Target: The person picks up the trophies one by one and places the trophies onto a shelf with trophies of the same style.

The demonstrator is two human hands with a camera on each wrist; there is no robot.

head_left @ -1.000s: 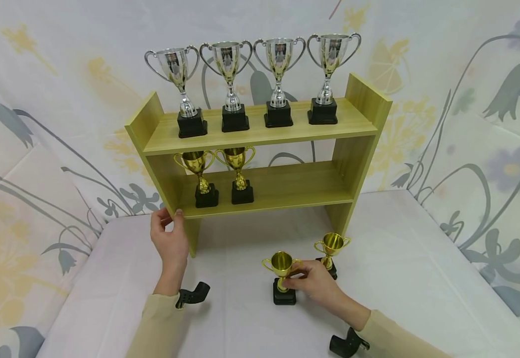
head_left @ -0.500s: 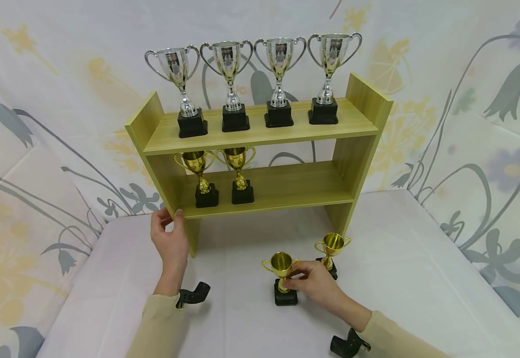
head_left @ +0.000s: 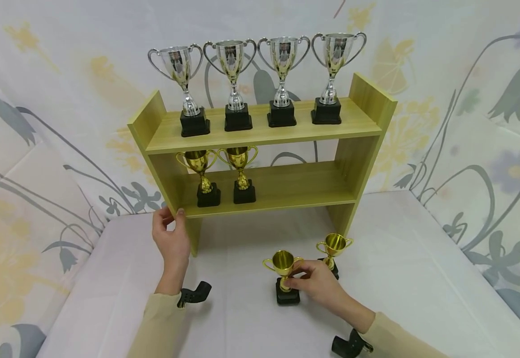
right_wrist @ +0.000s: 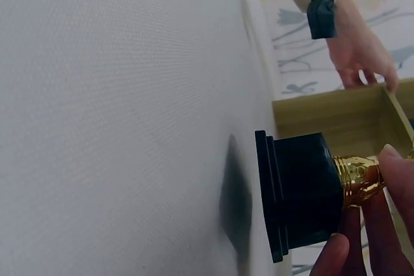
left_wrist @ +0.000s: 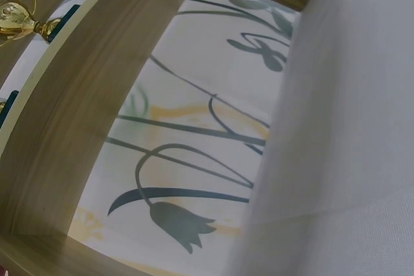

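One gold trophy (head_left: 283, 273), judged light, rigid, top-heavy: right hand (head_left: 318, 286) pinches its stem; grip there. Left hand (head_left: 170, 238) grips the shelf (head_left: 260, 201) edge.

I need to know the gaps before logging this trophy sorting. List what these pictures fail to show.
- Left hand: absent from the left wrist view, which shows only the wooden shelf unit and backdrop.
- Gold trophy gripped by the right hand: its cup is cut off by the right wrist view's edge.
- Second gold trophy on the table: its base is partly hidden behind the right hand in the head view.
- Silver trophies: any engraving is too small to read.
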